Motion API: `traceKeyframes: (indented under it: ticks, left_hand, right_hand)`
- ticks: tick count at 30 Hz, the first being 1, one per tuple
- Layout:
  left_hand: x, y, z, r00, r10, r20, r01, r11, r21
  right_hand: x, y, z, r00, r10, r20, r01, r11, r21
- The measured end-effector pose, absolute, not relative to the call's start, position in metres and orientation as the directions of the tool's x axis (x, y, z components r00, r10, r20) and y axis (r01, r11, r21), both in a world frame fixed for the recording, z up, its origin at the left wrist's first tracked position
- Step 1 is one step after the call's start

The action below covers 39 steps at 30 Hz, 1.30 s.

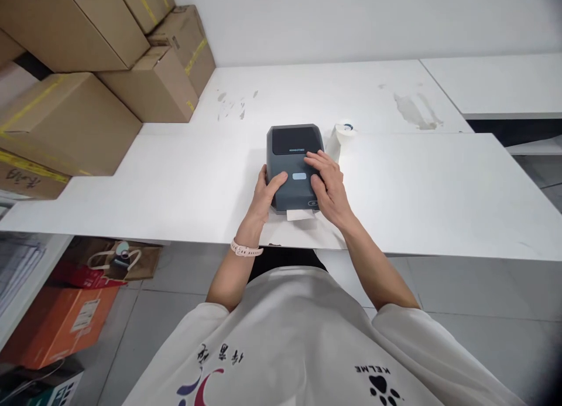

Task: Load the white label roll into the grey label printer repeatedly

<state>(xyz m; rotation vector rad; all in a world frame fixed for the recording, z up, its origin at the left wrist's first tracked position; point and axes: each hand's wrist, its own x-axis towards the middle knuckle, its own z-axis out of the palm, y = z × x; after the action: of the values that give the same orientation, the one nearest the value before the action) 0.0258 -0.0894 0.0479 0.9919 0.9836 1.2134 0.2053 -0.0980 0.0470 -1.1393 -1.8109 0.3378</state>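
A dark grey label printer (292,190) lies on the white table in front of me, near its front edge. A white paper strip (300,215) sticks out of its near side. My left hand (263,196) grips the printer's left side, with the thumb on top and the other fingers down the side, partly hidden. On the top right of the printer rests my right hand (330,186), its fingers stretched out over the cover and the thumb apart from them. Just behind the printer's right side stands a white paper roll (345,132), its strip running down toward the printer.
Cardboard boxes (70,122) are stacked at the left end of the white table (430,201). A white wall (351,25) closes off the back. Below on the left are an orange box (65,321) and a paper bag (147,261). The table surface has worn patches.
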Motion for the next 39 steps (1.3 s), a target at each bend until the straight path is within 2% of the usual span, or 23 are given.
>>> traceKeyframes:
  ticks: [7,9,11,12,13,15,18,21,27,31,33,35,37,39]
  left_hand:
    - [0.025,-0.09,0.051,0.021,0.999,-0.037,-0.188,0.04,0.981]
    - [0.027,-0.108,0.046,-0.156,0.988,-0.006,-0.077,-0.006,0.997]
    - [0.031,-0.135,0.036,-0.405,0.908,0.107,0.097,-0.074,0.993]
    - [0.033,-0.149,0.031,-0.459,0.878,0.134,0.138,-0.079,0.987]
    - [0.035,-0.161,0.026,-0.429,0.897,0.105,0.122,-0.058,0.991]
    - [0.039,-0.176,0.021,-0.194,0.978,-0.076,0.011,0.08,0.997]
    - [0.042,-0.174,0.023,0.155,0.923,-0.352,-0.162,0.375,0.913]
    - [0.041,-0.159,0.029,0.232,0.878,-0.419,-0.232,0.468,0.853]
    - [0.04,-0.155,0.024,0.195,0.924,-0.33,-0.162,0.362,0.918]
    - [0.031,-0.165,0.031,0.201,0.944,-0.26,-0.07,0.279,0.958]
    - [0.02,-0.165,0.042,0.101,0.983,-0.155,-0.056,0.161,0.985]
    - [0.007,-0.155,0.054,-0.094,0.996,0.0,-0.065,-0.007,0.998]
    - [-0.005,-0.133,0.064,-0.294,0.947,0.133,-0.053,-0.155,0.987]
    - [-0.012,-0.102,0.068,-0.386,0.902,0.193,-0.021,-0.218,0.976]
  right_hand:
    - [0.202,-0.099,0.046,-0.082,0.787,0.611,0.505,0.561,-0.656]
    - [0.201,-0.1,0.045,-0.068,0.791,0.608,0.483,0.56,-0.673]
    - [0.2,-0.101,0.045,-0.055,0.798,0.6,0.468,0.551,-0.691]
    - [0.2,-0.101,0.045,-0.048,0.801,0.596,0.464,0.547,-0.697]
    - [0.2,-0.101,0.045,-0.043,0.802,0.595,0.463,0.544,-0.7]
    - [0.2,-0.101,0.046,-0.037,0.799,0.6,0.467,0.545,-0.696]
    - [0.203,-0.101,0.045,-0.062,0.785,0.616,0.489,0.562,-0.667]
    - [0.205,-0.102,0.044,-0.122,0.769,0.628,0.546,0.58,-0.604]
    - [0.202,-0.104,0.052,-0.168,0.776,0.608,0.747,0.503,-0.434]
    - [0.205,-0.112,0.049,-0.23,0.77,0.595,0.738,0.537,-0.409]
    - [0.209,-0.117,0.045,-0.252,0.749,0.612,0.707,0.575,-0.412]
    - [0.212,-0.12,0.044,-0.256,0.719,0.646,0.691,0.604,-0.398]
    - [0.212,-0.115,0.053,-0.249,0.674,0.695,0.686,0.63,-0.365]
    - [0.21,-0.101,0.073,-0.216,0.628,0.748,0.688,0.641,-0.34]
